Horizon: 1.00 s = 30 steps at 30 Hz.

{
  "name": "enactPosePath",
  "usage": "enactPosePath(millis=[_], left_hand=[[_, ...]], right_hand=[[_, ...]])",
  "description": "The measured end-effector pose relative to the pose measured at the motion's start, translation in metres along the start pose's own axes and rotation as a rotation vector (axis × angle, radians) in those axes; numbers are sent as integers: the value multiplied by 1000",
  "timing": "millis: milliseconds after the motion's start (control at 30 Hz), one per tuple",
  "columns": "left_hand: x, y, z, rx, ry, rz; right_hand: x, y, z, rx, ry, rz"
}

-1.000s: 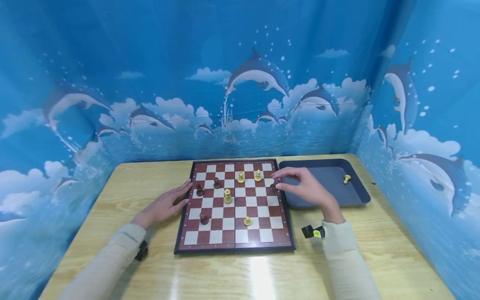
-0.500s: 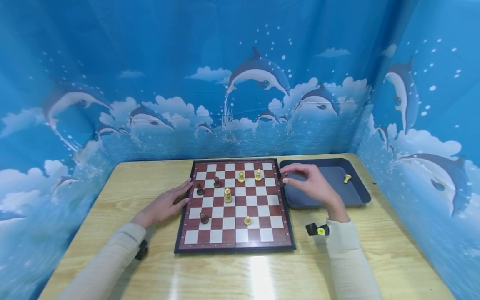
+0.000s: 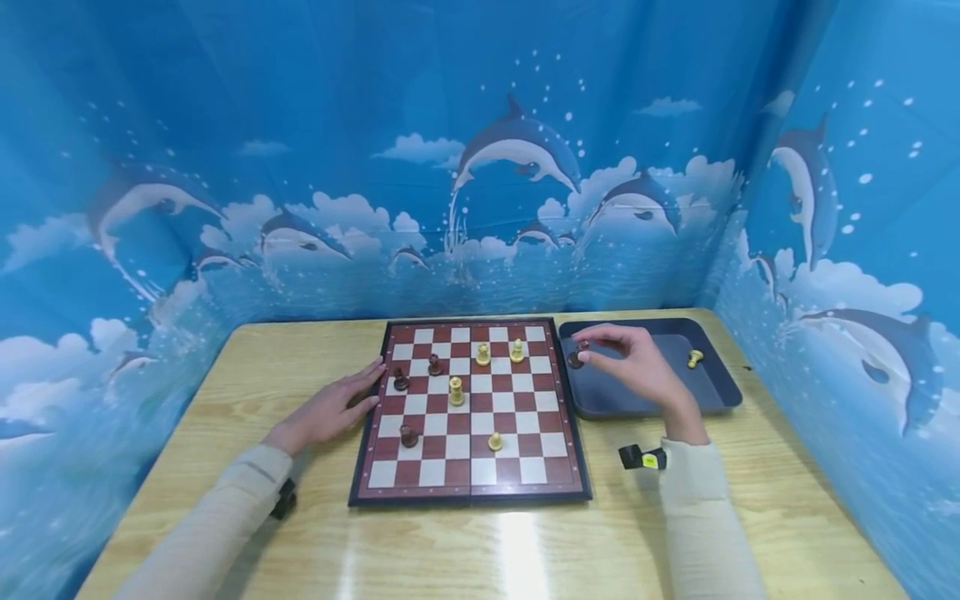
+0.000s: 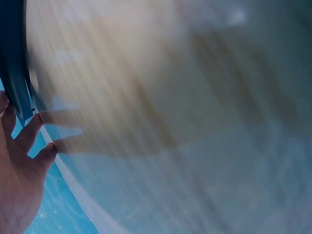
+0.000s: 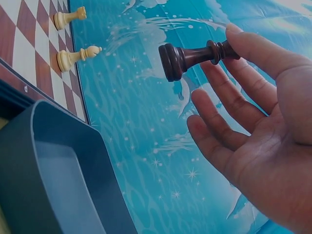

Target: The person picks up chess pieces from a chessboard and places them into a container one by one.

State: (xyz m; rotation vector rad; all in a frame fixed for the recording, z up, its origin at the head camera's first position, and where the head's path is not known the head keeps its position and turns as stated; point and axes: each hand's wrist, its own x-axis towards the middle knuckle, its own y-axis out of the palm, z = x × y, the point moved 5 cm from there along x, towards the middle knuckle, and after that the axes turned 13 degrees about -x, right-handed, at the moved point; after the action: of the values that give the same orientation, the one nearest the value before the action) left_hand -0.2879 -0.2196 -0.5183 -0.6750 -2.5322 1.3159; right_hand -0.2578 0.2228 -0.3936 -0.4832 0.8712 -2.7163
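Note:
My right hand [image 3: 637, 367] pinches a dark brown chess piece [image 5: 195, 56] near its top between thumb and fingertips. Its wide round base points away from the hand, and its head is hidden by the fingers. In the head view it hangs over the left part of the grey tray [image 3: 645, 400]. My left hand [image 3: 322, 417] lies with extended fingers at the left edge of the chessboard [image 3: 469, 502]. In the left wrist view the fingertips [image 4: 48, 148] of that hand touch the table by the board's edge.
On the board stand dark pieces [image 3: 408, 437] to the left and several gold pieces, including a bishop [image 5: 78, 57] and a taller piece [image 3: 456, 392]. One gold piece [image 3: 694, 358] lies on its side in the tray. A dolphin-print curtain [image 3: 300, 167] borders the wooden table [image 3: 285, 533].
My right hand has carried the dark chess piece rightward, from the board's right edge to over the tray. The left hand stays in place.

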Motion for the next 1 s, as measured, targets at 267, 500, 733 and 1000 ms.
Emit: enactPosePath(millis=[267, 500, 733, 1000], left_hand=[[1, -1, 0, -7, 15, -9], [2, 0, 1, -2, 17, -13], [1, -2, -2, -8, 0, -23], [1, 1, 2, 9, -9, -14]], right_hand=[[-2, -6, -6, -7, 38, -17], [-3, -10, -15, -46, 97, -35], [-2, -9, -26, -98, 152, -45], [-2, -6, -57, -150, 164, -59]])
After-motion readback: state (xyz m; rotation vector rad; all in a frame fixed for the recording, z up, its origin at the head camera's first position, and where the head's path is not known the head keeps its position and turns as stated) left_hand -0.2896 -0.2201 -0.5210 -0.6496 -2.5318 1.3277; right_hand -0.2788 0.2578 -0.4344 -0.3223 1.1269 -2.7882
